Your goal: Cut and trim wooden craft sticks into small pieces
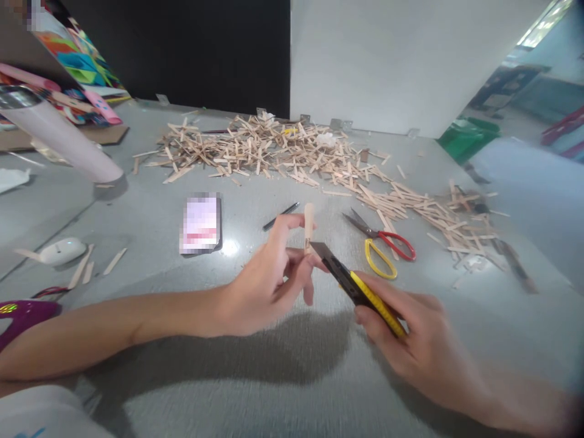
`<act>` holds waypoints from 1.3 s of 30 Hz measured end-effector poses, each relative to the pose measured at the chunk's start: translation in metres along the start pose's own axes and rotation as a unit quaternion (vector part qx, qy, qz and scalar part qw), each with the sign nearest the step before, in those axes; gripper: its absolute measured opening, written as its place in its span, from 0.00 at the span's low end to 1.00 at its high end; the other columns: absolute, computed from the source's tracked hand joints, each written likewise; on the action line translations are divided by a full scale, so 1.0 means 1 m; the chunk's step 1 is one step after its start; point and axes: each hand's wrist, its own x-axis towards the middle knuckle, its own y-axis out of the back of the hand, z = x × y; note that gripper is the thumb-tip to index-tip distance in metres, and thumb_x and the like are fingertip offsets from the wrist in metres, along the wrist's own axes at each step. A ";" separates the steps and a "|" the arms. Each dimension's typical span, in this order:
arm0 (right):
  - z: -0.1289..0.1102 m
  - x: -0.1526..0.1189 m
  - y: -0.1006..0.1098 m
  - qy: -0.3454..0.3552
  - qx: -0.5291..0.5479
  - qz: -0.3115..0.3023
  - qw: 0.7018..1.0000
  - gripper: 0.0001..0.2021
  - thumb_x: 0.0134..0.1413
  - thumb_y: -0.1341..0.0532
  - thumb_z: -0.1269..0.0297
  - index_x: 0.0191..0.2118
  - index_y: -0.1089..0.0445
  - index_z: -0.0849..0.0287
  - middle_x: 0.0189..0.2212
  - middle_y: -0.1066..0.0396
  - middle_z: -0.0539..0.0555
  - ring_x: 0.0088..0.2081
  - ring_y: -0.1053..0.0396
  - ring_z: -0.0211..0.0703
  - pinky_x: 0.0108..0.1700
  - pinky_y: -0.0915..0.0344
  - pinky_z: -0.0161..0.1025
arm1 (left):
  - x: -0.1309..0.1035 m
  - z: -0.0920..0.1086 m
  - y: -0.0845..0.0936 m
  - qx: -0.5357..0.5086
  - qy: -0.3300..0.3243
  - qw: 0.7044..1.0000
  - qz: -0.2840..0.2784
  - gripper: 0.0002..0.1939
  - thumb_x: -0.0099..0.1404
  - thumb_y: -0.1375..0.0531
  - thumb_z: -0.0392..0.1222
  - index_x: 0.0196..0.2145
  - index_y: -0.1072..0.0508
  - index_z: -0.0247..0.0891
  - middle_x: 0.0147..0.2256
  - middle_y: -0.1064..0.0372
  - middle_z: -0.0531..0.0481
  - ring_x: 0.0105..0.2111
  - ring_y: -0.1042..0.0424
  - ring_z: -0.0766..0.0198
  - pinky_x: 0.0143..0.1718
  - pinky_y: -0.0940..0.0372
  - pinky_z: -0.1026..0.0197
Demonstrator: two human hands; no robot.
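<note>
Near the middle of the view, my left hand (278, 274) pinches a small pale wooden stick (309, 220) that stands roughly upright between its fingers. A dark mark shows low on the stick. My right hand (410, 334) is wrapped round a yellow and black utility knife (365, 298). The knife's blade points up and left, its tip at the lower part of the stick, close to my left fingertips. Scissors (376, 237) with one red and one yellow handle lie spread on the table, just beyond the knife.
Wooden sticks (255, 146) lie in a long heap at the back, trailing rightward. A black pen (280, 216) and a phone (201, 223) lie beyond my left hand. A white mouse (62, 250) and a pale tumbler (68, 140) are at left; a green bin (469, 137) stands at right.
</note>
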 end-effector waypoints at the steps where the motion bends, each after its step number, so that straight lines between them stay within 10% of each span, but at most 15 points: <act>1: 0.000 0.000 0.000 0.001 -0.002 0.001 1.000 0.17 0.76 0.40 0.65 0.65 0.26 0.56 0.36 0.15 0.50 0.29 0.19 0.40 0.40 0.21 0.33 | -0.001 -0.001 0.000 -0.003 0.001 1.000 0.000 0.12 0.86 0.48 0.41 0.59 0.49 0.44 0.30 0.25 0.57 0.24 0.28 0.70 0.20 0.41 0.72; 29: -0.004 -0.006 0.001 0.061 -0.153 0.001 0.986 0.20 0.82 0.44 0.63 0.69 0.29 0.65 0.38 0.14 0.57 0.27 0.20 0.45 0.29 0.27 0.38 | -0.002 -0.036 -0.011 0.172 -0.004 0.985 -0.001 0.22 0.82 0.52 0.37 0.68 0.55 0.41 0.34 0.30 0.56 0.26 0.27 0.67 0.27 0.34 0.66; 35: -0.005 0.009 0.011 -0.040 -0.009 -0.099 0.994 0.11 0.79 0.41 0.64 0.49 0.21 0.56 0.24 0.24 0.45 0.22 0.28 0.38 0.29 0.30 0.32 | 0.000 -0.039 -0.010 0.176 -0.023 0.984 0.001 0.21 0.83 0.51 0.37 0.68 0.54 0.42 0.34 0.31 0.57 0.26 0.28 0.68 0.26 0.34 0.68; 39: 0.003 0.003 0.002 0.063 -0.122 -0.004 0.991 0.18 0.81 0.43 0.64 0.66 0.27 0.64 0.30 0.19 0.52 0.25 0.24 0.42 0.30 0.30 0.37 | 0.001 -0.041 -0.008 0.180 -0.042 0.983 0.002 0.25 0.83 0.50 0.36 0.70 0.57 0.42 0.35 0.31 0.56 0.27 0.27 0.68 0.27 0.34 0.68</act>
